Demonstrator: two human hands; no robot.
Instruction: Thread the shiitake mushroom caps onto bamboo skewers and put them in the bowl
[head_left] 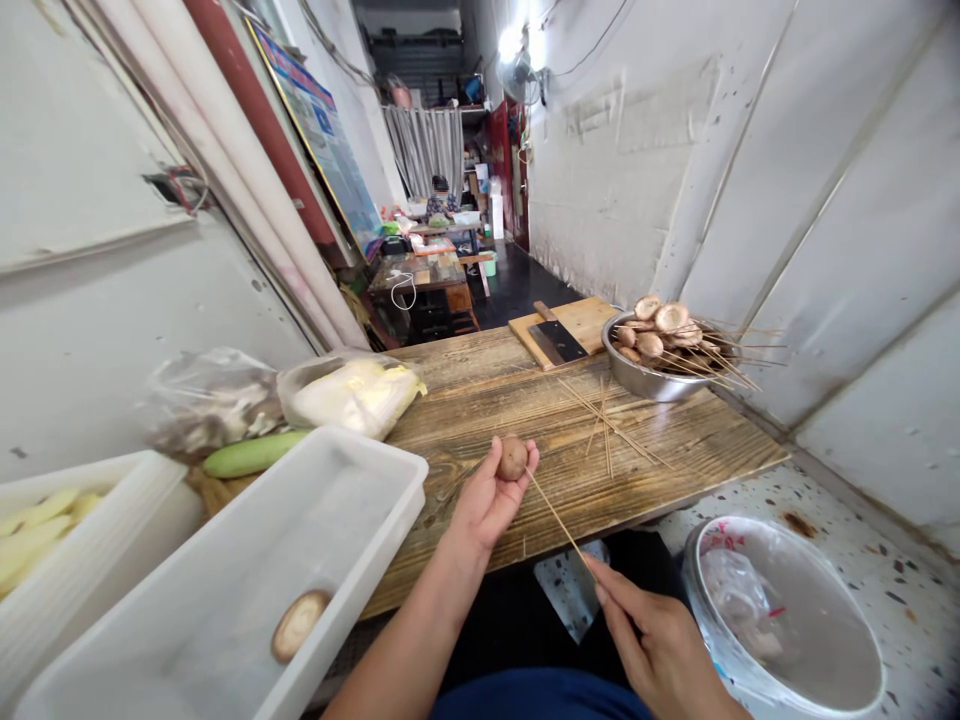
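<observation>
My left hand [491,495] is closed round a small brown mushroom [513,458], held up above the wooden table [487,400]. My right hand [652,640] pinches the near end of a thin bamboo skewer [555,515]; the skewer's far tip touches the mushroom. Several loose skewers [611,425] lie on the table beyond. A metal bowl [645,380] at the far right holds several mushrooms on skewers [664,330]. One mushroom [298,625] lies in the white plastic tray [360,500] at my left.
A cleaver [559,340] rests on a cutting board [581,320] beside the bowl. Bags of vegetables [352,395] and a green cucumber [251,455] sit at the left, next to a tray of yellow pieces [37,530]. A lined bucket [787,620] stands on the floor at the right.
</observation>
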